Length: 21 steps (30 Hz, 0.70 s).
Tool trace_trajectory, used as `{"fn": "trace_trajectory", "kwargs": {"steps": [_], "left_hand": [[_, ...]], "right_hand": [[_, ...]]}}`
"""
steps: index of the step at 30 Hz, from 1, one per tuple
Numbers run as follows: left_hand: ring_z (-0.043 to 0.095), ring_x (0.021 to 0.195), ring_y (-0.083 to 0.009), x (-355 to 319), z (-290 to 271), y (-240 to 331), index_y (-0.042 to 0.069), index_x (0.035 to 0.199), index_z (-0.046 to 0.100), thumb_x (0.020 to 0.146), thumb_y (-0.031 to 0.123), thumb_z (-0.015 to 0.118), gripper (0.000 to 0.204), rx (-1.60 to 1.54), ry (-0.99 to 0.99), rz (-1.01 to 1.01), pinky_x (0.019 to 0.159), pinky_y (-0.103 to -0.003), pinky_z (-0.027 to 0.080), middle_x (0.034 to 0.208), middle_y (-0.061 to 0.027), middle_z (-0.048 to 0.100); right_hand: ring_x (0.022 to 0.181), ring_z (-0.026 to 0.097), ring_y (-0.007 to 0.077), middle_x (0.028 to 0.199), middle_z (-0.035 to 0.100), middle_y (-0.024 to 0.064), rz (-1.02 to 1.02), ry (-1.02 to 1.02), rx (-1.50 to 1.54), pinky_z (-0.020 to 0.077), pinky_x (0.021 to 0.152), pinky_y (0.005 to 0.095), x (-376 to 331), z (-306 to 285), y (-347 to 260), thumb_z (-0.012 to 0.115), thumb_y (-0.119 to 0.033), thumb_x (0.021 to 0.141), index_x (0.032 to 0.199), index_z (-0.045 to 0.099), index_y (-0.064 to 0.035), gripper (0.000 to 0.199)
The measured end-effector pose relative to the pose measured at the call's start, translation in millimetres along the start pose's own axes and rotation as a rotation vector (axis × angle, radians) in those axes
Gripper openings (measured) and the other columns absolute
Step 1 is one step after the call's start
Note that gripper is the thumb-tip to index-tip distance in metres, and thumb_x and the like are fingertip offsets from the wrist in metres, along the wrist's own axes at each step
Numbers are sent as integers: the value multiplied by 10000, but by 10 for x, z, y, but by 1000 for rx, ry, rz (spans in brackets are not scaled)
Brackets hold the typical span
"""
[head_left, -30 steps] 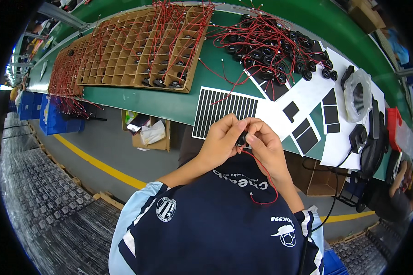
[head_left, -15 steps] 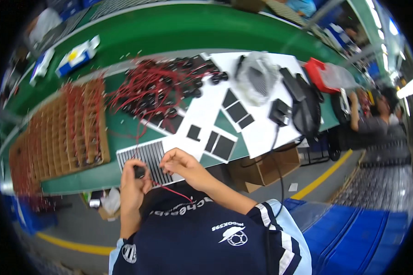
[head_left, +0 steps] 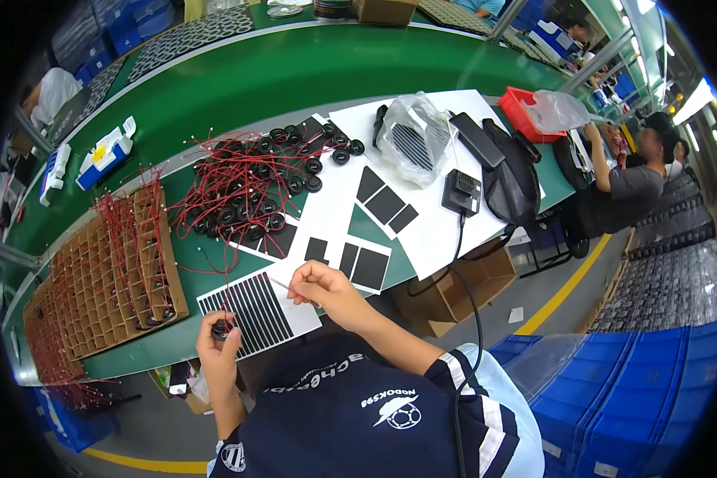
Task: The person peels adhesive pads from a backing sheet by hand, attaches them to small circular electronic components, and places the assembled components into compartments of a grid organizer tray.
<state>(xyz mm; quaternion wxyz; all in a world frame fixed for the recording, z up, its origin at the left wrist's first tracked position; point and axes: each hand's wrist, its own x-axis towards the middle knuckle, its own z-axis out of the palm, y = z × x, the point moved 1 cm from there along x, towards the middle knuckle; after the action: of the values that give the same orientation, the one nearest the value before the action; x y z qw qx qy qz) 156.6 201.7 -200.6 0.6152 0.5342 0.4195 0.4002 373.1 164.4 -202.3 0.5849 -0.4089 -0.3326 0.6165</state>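
My left hand (head_left: pixel 218 350) is closed on a small round black speaker (head_left: pixel 222 328), at the lower left corner of a white sheet with black adhesive strips (head_left: pixel 255 315). A thin red wire runs upward near that hand. My right hand (head_left: pixel 323 291) is closed in a pinch at the sheet's upper right. From its fingertips a thin, pale, stick-like thing sticks out; its kind is too small to tell. Beyond the hands lies a tangled heap of similar round black speakers with red wires (head_left: pixel 247 187).
A cardboard divider tray (head_left: pixel 111 279) with red-wired parts stands at left. White sheets with black pads (head_left: pixel 370 267), a plastic bag (head_left: pixel 414 135), a black box with cable (head_left: pixel 462 193), a black pouch (head_left: pixel 511 187) and a red bin (head_left: pixel 526 115) lie rightward. A co-worker sits at far right.
My hands have moved apart, the left one down toward the sheet's corner. The red wire that trailed at lower right no longer shows there. The whole view has shifted slightly.
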Motion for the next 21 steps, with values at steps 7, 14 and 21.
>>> {"fn": "trace_trajectory", "kwargs": {"steps": [7, 14, 21], "left_hand": [[434, 820, -134, -189, -158, 217, -8, 930, 541, 684, 66, 603, 264, 217, 214, 182, 728, -216, 342, 879, -47, 446], [481, 692, -67, 13, -757, 382, -2, 1024, 497, 806, 80, 558, 241, -33, 597, 371, 602, -199, 380, 809, -4, 497], [517, 762, -86, 1, -1378, 240, 23, 933, 499, 770, 166, 630, 253, 378, 979, 397, 677, -219, 382, 873, -51, 557]], "right_hand": [[735, 530, 117, 771, 550, 32, -32, 30, -96, 426, 713, 246, -69, 20, 123, 517, -150, 841, 821, 513, -48, 104], [698, 491, 123, 754, 537, 63, -53, 136, -86, 393, 677, 236, -158, -140, -19, 461, -33, 825, 837, 493, -9, 42], [698, 441, 133, 768, 488, 71, -31, 49, -108, 362, 666, 242, -96, -168, -51, 426, -69, 853, 863, 460, -16, 63]]}}
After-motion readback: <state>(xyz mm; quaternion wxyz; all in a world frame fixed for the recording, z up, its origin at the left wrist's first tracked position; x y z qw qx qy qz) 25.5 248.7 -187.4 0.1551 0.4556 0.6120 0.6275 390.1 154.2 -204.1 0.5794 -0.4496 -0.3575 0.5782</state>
